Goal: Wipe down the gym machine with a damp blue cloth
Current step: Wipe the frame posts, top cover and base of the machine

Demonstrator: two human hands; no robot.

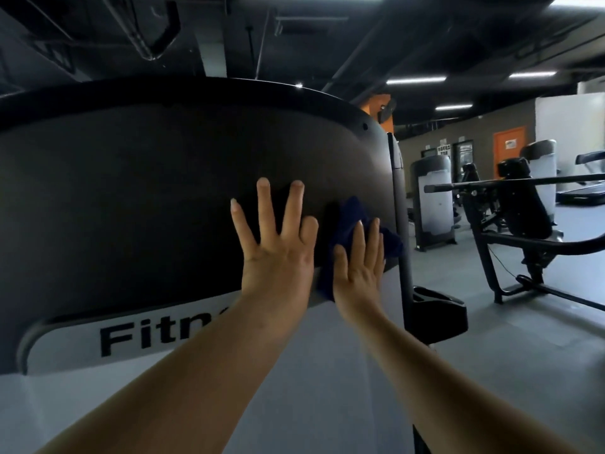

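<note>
The gym machine's big dark curved cover fills the left and middle of the view, with a white panel below it lettered "Fitn". My left hand rests flat on the dark cover, fingers spread, holding nothing. Just to its right, my right hand presses the dark blue cloth flat against the cover near its right edge. The cloth bunches out above and to the right of my fingers, and part of it hangs below my palm.
A dark upright post runs along the machine's right edge, with a black foot piece at its base. Further right stand another weight machine, a black seat frame with a long bar, and a treadmill on grey floor.
</note>
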